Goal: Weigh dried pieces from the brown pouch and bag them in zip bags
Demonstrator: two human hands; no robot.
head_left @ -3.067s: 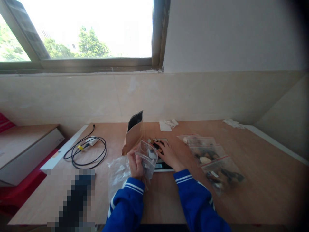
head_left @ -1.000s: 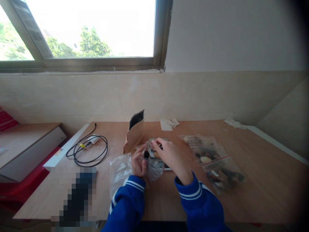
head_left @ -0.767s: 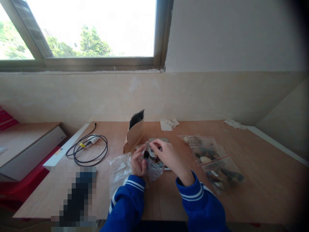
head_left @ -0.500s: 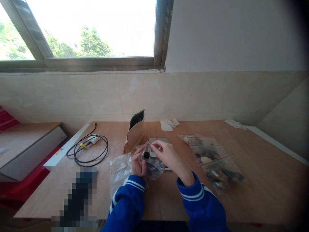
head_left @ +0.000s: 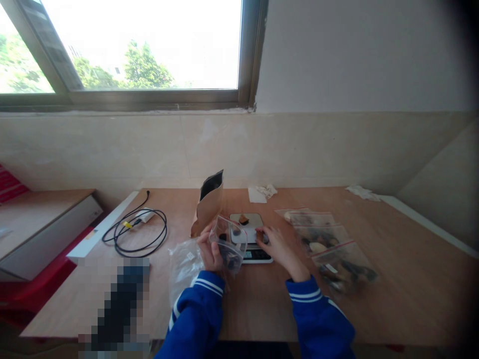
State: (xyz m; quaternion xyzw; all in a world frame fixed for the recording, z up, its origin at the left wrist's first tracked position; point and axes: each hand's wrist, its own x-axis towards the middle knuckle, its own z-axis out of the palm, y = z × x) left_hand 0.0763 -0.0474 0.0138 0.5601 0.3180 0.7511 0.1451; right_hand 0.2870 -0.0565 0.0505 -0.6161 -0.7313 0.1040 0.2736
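My left hand (head_left: 210, 252) is closed on the side of a clear zip bag (head_left: 232, 252), which stands tilted with its mouth upward and dark pieces inside. Just right of it is a white kitchen scale (head_left: 250, 240) with a lit display; the bag covers its left part. One brown stone-like piece (head_left: 243, 219) rests near the back of the scale's plate. Over the plate's right edge, my right hand (head_left: 276, 245) has its fingertips on a reddish-brown piece (head_left: 259, 236), partly hidden by the fingers.
Filled zip bags (head_left: 342, 267) overlap to the right. Behind my left hand a brown paper pouch (head_left: 207, 212) stands open. An unfilled-looking clear bag (head_left: 183, 269) lies left, beyond it a coiled black cable (head_left: 166, 232) with a white adapter. Crumpled tissue (head_left: 267, 191) lies by the wall.
My right hand has left the zip bag's mouth and moved right and down to the scale's plate. The bag has tipped slightly left, and the plate and display now show.
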